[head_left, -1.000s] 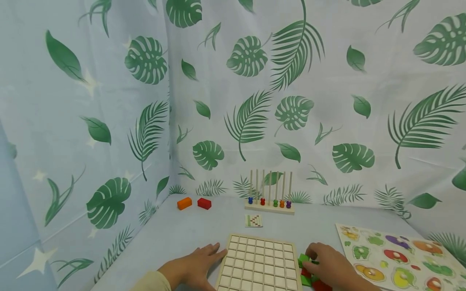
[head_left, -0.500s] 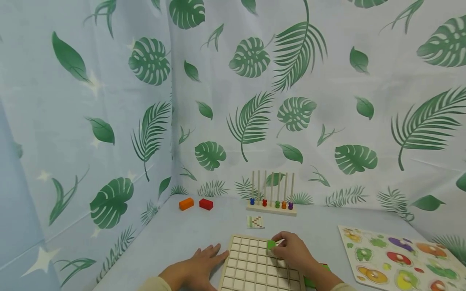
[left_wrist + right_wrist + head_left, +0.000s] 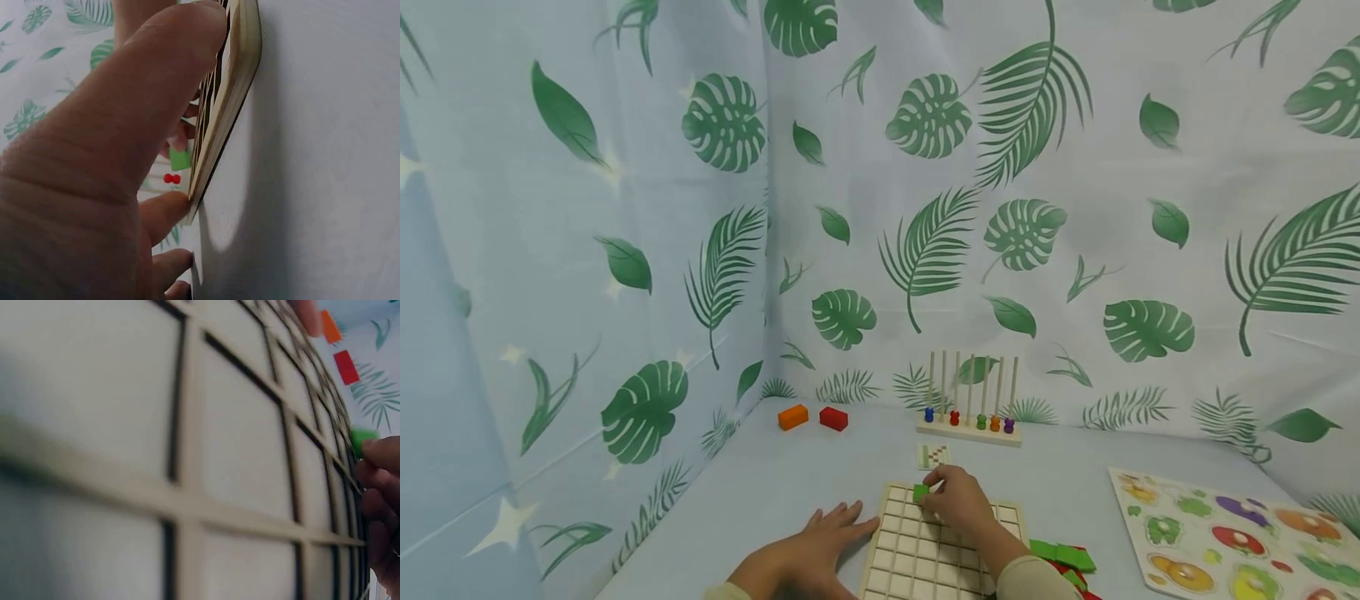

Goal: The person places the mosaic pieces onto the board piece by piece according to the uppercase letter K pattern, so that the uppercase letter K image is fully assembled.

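Observation:
A wooden grid board [image 3: 906, 548] with square cells lies before me. My right hand [image 3: 961, 504] pinches a green square tile [image 3: 921, 493] by its edge, over the board's far row near the far left corner. In the right wrist view the green tile [image 3: 362, 440] shows at the fingertips, close over the grid. My left hand [image 3: 816, 546] lies with spread fingers along the board's left side. In the left wrist view its thumb [image 3: 169, 56] and forefinger [image 3: 165, 215] touch the frame. A loose pile of green and red tiles [image 3: 1063, 552] sits at the board's right, partly behind my right forearm.
Beyond the board lies a small patterned card [image 3: 934, 456]. Behind it stands a wooden peg rack [image 3: 970, 432] with small coloured bear-like pieces. An orange block [image 3: 793, 417] and a red block [image 3: 833, 418] are at the back left. A vegetable puzzle board [image 3: 1217, 575] lies on the right.
My right hand has left the tile pile with a green tile and moved left across the board's far row. The left hand stays at the board's left edge. The head view has shifted slightly.

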The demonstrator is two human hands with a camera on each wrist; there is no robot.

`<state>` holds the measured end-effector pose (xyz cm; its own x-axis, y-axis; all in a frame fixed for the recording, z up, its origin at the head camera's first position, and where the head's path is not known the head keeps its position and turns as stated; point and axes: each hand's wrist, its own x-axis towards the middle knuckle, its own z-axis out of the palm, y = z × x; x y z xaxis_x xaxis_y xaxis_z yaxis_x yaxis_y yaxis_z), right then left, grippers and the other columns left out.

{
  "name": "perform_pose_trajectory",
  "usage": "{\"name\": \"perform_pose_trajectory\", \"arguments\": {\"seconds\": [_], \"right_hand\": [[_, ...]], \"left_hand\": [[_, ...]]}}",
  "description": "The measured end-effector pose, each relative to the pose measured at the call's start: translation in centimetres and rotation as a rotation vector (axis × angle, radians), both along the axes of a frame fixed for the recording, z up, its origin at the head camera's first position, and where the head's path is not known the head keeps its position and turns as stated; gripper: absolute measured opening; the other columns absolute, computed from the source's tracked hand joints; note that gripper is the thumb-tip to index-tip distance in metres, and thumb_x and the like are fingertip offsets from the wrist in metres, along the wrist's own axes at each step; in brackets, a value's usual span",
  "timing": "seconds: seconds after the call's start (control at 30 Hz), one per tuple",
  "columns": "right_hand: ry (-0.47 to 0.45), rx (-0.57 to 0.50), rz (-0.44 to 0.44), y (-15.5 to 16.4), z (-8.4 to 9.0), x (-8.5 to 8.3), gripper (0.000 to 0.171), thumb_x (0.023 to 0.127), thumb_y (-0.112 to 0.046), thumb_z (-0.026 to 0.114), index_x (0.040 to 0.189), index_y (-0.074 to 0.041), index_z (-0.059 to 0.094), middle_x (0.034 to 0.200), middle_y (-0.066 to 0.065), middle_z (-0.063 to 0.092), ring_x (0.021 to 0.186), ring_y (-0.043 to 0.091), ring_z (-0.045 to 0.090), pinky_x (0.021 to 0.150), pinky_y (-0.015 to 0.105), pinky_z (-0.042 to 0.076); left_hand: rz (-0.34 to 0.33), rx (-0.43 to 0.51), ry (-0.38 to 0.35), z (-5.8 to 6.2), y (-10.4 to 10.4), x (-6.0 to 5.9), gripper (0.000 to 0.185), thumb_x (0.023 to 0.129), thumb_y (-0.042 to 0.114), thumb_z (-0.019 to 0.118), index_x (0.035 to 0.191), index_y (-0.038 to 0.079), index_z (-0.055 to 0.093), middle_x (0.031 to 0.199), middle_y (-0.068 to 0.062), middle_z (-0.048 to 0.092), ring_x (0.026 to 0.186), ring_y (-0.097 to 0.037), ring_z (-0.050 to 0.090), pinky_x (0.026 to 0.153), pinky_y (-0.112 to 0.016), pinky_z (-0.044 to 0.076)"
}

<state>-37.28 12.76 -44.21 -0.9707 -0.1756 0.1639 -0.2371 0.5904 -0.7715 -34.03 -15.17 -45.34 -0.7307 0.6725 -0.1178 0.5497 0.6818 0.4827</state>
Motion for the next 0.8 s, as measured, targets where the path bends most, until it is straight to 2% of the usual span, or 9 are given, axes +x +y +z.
{"name": "perform_pose_trajectory", "arguments": {"seconds": [0.2, 0.53, 0.67, 0.8], "right_hand": [[0.046, 0.137, -0.043, -0.9, -0.3, -0.2, 0.017, 0.093, -0.017, 0.075, 0.108, -0.009, 0.074, 0.092, 0.001, 0.066, 0.077, 0.017, 0.062, 0.060, 0.039, 0.051], [0.036, 0.218, -0.032, -1.4, -0.2, -0.1, 0.023, 0.096, -0.015, 0.071, 0.118, -0.008, 0.073, 0.105, 0.009, 0.072, 0.082, 0.022, 0.067, 0.063, 0.043, 0.054], [0.052, 0.276, -0.010, -1.3, -0.2, -0.3, 0.023, 0.096, -0.016, 0.070, 0.117, -0.007, 0.074, 0.113, 0.012, 0.072, 0.091, 0.029, 0.069, 0.070, 0.049, 0.056], [0.086, 0.356, 0.035, -1.1, -0.4, -0.4, 0.027, 0.097, -0.016, 0.069, 0.120, -0.002, 0.073, 0.119, 0.014, 0.071, 0.106, 0.036, 0.068, 0.083, 0.055, 0.055]], "left_hand": [[0.008, -0.007, -0.006, 0.2, 0.2, 0.1, 0.097, 0.079, 0.070, 0.074, 0.160, 0.038, 0.033, 0.167, -0.005, 0.024, 0.152, -0.035, 0.019, 0.115, -0.069, 0.016], [0.023, -0.014, -0.008, 0.1, 0.1, 0.3, 0.095, 0.079, 0.065, 0.077, 0.160, 0.038, 0.034, 0.167, -0.003, 0.025, 0.152, -0.034, 0.019, 0.116, -0.068, 0.016], [0.022, -0.004, -0.013, 0.3, 0.1, 0.4, 0.094, 0.080, 0.058, 0.080, 0.160, 0.037, 0.034, 0.167, -0.003, 0.024, 0.153, -0.034, 0.019, 0.116, -0.067, 0.016], [0.013, 0.010, -0.002, 0.1, 0.2, 0.3, 0.094, 0.081, 0.055, 0.081, 0.160, 0.036, 0.034, 0.167, -0.004, 0.024, 0.153, -0.033, 0.019, 0.116, -0.067, 0.016]]}}
